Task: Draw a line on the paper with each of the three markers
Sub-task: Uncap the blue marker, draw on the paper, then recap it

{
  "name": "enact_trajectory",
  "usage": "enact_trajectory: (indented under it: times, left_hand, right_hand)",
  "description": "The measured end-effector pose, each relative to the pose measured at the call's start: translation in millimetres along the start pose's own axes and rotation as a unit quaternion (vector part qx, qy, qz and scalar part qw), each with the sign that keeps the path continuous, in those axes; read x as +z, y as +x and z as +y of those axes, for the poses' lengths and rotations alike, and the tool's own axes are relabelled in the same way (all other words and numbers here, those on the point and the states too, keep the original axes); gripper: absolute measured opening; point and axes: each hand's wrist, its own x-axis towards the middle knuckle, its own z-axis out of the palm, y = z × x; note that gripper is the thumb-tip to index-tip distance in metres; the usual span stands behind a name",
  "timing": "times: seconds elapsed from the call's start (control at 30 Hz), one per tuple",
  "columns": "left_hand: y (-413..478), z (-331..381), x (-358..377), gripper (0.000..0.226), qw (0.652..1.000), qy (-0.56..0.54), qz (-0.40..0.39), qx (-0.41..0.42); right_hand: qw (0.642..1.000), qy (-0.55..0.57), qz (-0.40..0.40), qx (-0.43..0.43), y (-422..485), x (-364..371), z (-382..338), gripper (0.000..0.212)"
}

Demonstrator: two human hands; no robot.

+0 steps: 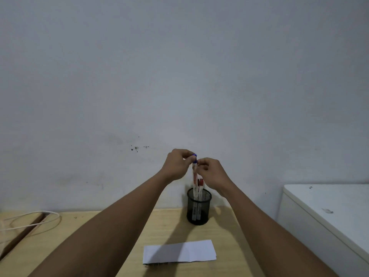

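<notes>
A white marker with a blue cap [194,176] is held upright above a black mesh pen cup [198,208], its lower end at the cup's mouth. My left hand [178,163] pinches the blue cap at the top. Just under the cap, my right hand [212,173] grips the barrel. Two more markers, one with a red cap [201,182], stand in the cup. A white sheet of paper [179,251] lies flat on the wooden table [111,254], nearer to me than the cup; I see no marks on its upper face.
A white cable [30,220] loops over the table's left side by a dark gap. A white cabinet [327,212] stands at the right, close to the table edge. A plain grey wall is behind the cup.
</notes>
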Motion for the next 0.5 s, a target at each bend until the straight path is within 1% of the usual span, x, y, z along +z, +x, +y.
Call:
enact_trajectory:
  times: [0.13, 0.27, 0.4, 0.5]
  left_hand:
    - [-13, 7, -26, 0.022, 0.998, -0.022, 0.046, -0.019]
    - [-27, 9, -49, 0.031, 0.996, 0.018, 0.078, -0.025]
    - [-36, 2, -61, 0.034, 0.991, 0.042, 0.114, -0.051]
    - [-41, -6, -66, 0.034, 0.988, 0.04, 0.128, -0.071]
  right_hand:
    - [0.997, -0.038, -0.044, -0.044, -17, 12, -31, 0.032]
    - [0.996, -0.072, -0.037, -0.043, -23, 36, -51, 0.047]
    - [0.995, -0.089, -0.02, -0.039, -29, 58, -63, 0.048]
    - [0.993, -0.11, 0.003, -0.036, -35, 70, -69, 0.042]
